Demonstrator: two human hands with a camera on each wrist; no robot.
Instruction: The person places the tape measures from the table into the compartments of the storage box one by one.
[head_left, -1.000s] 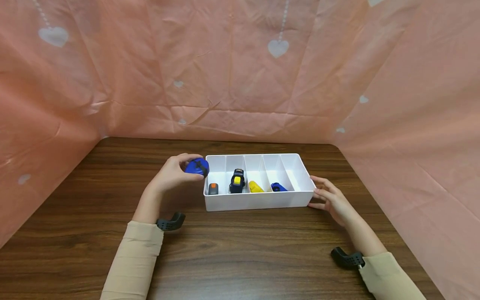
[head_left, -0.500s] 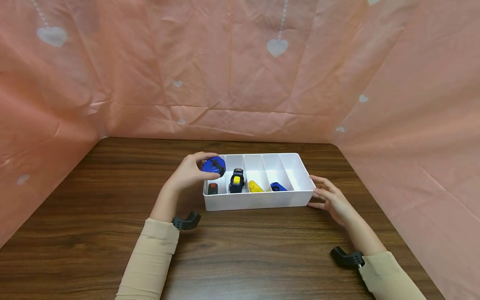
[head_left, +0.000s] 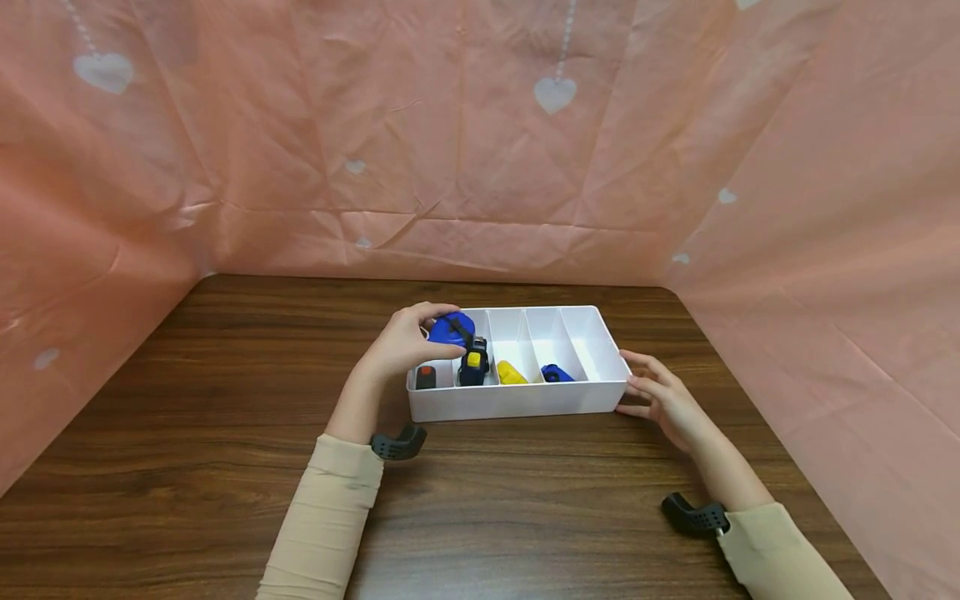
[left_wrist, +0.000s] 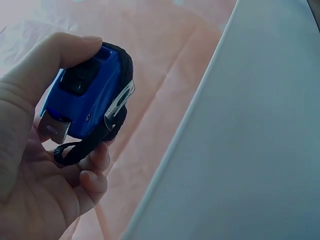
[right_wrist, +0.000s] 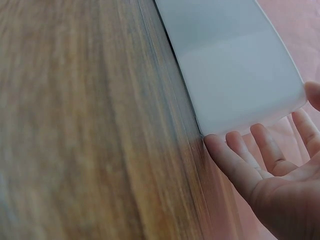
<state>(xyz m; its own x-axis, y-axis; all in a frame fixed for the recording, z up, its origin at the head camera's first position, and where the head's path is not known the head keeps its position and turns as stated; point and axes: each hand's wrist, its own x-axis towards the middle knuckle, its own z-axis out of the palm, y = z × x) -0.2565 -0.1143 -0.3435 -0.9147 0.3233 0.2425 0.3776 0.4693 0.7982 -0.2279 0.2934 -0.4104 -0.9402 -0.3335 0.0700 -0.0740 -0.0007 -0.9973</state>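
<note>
My left hand (head_left: 401,343) pinches a blue tape measure (head_left: 452,328) between thumb and fingers, above the left compartments of a white divided box (head_left: 517,402). In the left wrist view, the tape measure (left_wrist: 92,95) shows a black button, a metal end hook and a black wrist strap. My right hand (head_left: 667,404) touches the box's right end, its fingertips (right_wrist: 215,142) against the end wall. Inside the box are a dark item with an orange-red button (head_left: 426,377), a black tape measure with a yellow button (head_left: 473,365), a yellow item (head_left: 512,373) and a blue item (head_left: 557,374), each in its own compartment.
The box stands on a dark wooden table (head_left: 525,508). Pink cloth (head_left: 465,167) with white hearts hangs around the back and sides. Each wrist wears a black camera mount (head_left: 397,442).
My left hand has moved right, carrying the blue tape measure from the box's left end to over its first and second compartments. The right hand and the box have stayed in place.
</note>
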